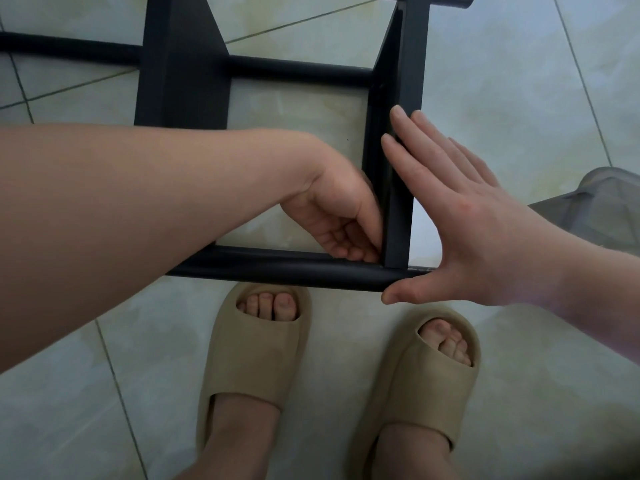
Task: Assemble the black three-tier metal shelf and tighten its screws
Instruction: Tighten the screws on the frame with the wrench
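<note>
I am pressing my right hand (460, 220) flat, fingers straight, against the outer side of the black shelf frame (398, 233), which is lying on the tiled floor (491, 71) between my hands. My left hand (341, 216) is curling its fingers into the inside corner, and I cannot tell whether it is pinching a screw. If the flat hand slides, I am risking a misaligned joint or a dropped screw, with my slippers (256, 344) crowding just below and a grey bag (602, 199) lying beyond my right hand.

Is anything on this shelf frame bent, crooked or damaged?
Nothing stands out. The shelf frame has bars meeting squarely at the corner where the left hand curls inside and the right hand presses flat outside; no dents show.
</note>
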Available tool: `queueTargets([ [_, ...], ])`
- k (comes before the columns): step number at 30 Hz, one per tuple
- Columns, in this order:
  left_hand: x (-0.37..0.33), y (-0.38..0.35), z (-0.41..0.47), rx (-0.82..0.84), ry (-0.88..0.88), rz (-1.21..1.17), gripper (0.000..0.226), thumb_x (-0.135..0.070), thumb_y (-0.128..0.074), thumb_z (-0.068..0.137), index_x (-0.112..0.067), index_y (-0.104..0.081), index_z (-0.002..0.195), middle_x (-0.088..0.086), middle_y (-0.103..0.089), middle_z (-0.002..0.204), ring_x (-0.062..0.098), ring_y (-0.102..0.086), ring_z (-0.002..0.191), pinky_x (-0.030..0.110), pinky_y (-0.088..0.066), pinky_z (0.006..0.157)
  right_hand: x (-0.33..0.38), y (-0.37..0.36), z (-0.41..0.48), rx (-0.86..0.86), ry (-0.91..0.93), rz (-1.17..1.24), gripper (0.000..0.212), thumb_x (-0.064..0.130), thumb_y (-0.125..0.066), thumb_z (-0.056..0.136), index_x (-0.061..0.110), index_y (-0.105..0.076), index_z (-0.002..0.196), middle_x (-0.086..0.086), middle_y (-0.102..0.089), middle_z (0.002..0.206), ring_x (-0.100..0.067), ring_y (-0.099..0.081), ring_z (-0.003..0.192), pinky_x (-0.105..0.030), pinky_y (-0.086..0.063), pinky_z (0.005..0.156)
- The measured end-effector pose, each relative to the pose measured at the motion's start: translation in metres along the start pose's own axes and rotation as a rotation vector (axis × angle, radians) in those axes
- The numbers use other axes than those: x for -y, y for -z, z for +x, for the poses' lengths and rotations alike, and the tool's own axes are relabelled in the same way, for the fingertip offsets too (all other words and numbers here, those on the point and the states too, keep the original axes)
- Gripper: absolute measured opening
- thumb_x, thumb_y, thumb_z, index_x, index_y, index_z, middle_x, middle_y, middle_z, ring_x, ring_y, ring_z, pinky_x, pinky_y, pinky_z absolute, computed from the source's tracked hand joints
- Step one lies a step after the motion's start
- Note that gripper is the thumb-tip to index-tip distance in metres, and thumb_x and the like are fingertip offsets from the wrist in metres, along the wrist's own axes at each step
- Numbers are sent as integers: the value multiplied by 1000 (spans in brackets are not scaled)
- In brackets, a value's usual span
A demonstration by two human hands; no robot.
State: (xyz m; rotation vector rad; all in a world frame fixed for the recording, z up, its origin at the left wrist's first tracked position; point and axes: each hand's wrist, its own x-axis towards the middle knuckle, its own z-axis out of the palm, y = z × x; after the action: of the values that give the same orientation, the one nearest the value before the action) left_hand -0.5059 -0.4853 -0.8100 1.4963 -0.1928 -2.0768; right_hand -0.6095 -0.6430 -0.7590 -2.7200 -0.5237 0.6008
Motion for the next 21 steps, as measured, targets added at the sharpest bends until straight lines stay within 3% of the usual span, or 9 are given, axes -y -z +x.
queueTargets([
  [19, -4, -1, 3, -49, -7, -56, 36, 6, -56, 92, -9, -76, 66, 7, -70, 73, 11, -66, 61, 20, -58, 62, 1, 0, 0, 6, -5, -4, 139, 89, -54, 60, 11, -3, 163, -2, 13, 170, -14, 16, 155, -44, -5, 127],
  [21, -3, -1, 3, -42, -1, -50, 30, 4, -56, 92, -9, -75, 72, 6, -70, 74, 11, -65, 63, 19, -58, 64, 1, 1, 0, 8, -5, -6, 139, 89, -55, 60, 11, -2, 163, -2, 13, 170, -14, 16, 155, -44, -5, 127],
])
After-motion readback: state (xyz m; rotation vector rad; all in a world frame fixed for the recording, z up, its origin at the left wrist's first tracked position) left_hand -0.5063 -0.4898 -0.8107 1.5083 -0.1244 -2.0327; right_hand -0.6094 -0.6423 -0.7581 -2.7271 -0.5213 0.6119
